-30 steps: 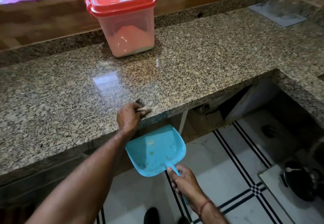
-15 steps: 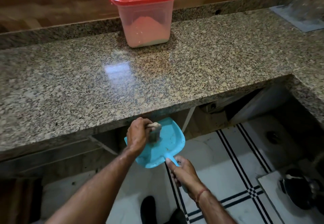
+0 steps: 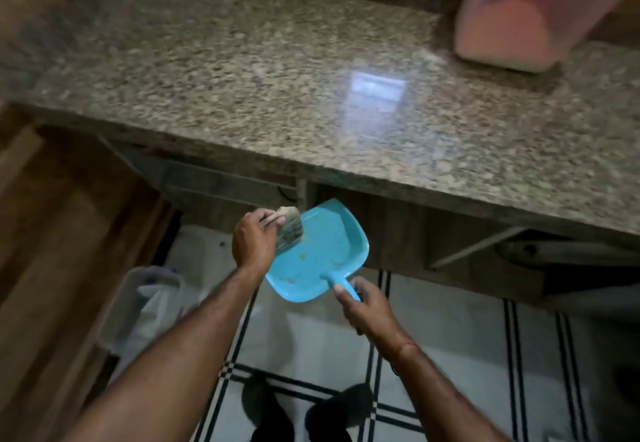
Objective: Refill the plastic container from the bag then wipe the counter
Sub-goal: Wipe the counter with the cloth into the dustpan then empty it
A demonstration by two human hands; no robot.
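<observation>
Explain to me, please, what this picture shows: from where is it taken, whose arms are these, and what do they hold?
There is no machine here. A person wears a wide-angle camera on the head, so you look down along their own two arms. The left hand grips a small brush, whose bristles are at the rim of a blue dustpan. The right hand holds the dustpan by its handle, below the counter's edge. On the granite counter stands a plastic container with pinkish powder inside, at the far right. Motion blurs the picture.
</observation>
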